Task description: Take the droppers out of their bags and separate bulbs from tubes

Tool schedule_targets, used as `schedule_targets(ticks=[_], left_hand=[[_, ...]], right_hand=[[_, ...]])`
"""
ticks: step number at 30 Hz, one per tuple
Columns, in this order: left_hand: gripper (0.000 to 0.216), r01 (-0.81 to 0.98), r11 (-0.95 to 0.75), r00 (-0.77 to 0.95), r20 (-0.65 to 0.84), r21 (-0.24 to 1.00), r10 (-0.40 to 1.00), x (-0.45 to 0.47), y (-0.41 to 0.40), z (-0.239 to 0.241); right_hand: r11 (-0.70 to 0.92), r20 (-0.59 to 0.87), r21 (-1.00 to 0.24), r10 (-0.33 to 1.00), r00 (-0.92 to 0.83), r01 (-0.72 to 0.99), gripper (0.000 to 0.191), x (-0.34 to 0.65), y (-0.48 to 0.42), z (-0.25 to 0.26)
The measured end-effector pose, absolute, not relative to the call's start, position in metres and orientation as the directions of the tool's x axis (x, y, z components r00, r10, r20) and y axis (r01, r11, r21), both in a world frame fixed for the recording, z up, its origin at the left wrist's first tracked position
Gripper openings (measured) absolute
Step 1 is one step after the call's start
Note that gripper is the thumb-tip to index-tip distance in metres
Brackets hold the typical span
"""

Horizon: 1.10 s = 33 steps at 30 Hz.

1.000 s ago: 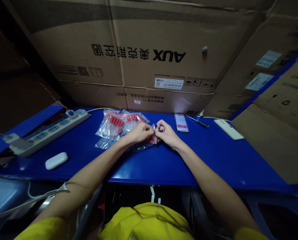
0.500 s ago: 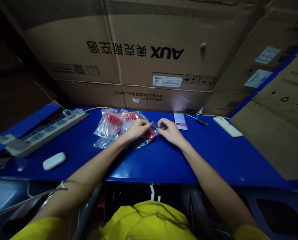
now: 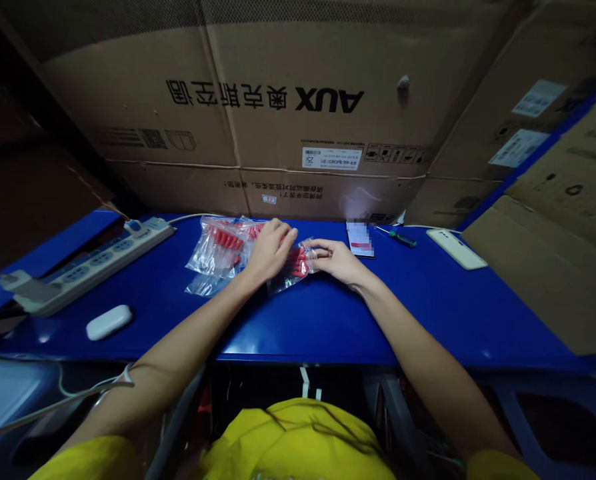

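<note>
A clear plastic bag (image 3: pixel 297 265) holding several slim red-ended pieces lies on the blue table between my hands. My right hand (image 3: pixel 341 262) closes its thumb and fingers on the bag's right edge. Over the bag's left side is my left hand (image 3: pixel 271 250), its fingers stretched forward and thumb apart; its fingertips partly cover the bags behind. To its left, another clear bag (image 3: pixel 221 250) shows a row of red ends with pale, translucent lower parts. More bagged red pieces (image 3: pixel 251 230) lie partly hidden behind my left hand.
A power strip (image 3: pixel 113 257) with plugs and a white earbud case (image 3: pixel 109 323) are at left. Behind my right hand lie a lit phone (image 3: pixel 360 240), a green-handled screwdriver (image 3: pixel 401 238) and a pale phone (image 3: pixel 457 249). A cardboard wall (image 3: pixel 278 60) stands at the back.
My left hand has loosened from its pinch and straightened its fingers forward. My right hand has moved slightly left and now holds the bag's edge. More of the red pieces shows.
</note>
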State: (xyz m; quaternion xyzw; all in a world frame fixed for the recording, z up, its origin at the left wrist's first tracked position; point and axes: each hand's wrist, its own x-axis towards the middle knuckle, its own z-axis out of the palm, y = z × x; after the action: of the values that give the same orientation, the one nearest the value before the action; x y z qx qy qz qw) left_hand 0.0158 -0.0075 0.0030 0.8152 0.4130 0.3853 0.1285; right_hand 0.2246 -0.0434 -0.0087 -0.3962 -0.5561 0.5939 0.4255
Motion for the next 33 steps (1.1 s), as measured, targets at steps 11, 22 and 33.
schedule_targets(ticks=[11,22,33], left_hand=[[0.04,0.173,-0.102,0.054,0.094,0.98,0.994,0.019,0.001,-0.01],[0.037,0.058,-0.218,0.035,0.216,0.974,0.976,0.026,-0.009,-0.003],[0.029,-0.009,-0.243,0.107,0.242,0.97,0.964,0.03,-0.013,-0.004]], right_hand=[[0.134,0.166,-0.974,0.971,-0.171,-0.184,0.058,0.241,-0.038,0.006],[0.324,0.268,-0.928,0.922,-0.279,0.181,0.055,0.24,-0.038,-0.006],[0.433,0.386,-0.654,0.896,-0.219,0.62,0.041,0.235,-0.035,-0.015]])
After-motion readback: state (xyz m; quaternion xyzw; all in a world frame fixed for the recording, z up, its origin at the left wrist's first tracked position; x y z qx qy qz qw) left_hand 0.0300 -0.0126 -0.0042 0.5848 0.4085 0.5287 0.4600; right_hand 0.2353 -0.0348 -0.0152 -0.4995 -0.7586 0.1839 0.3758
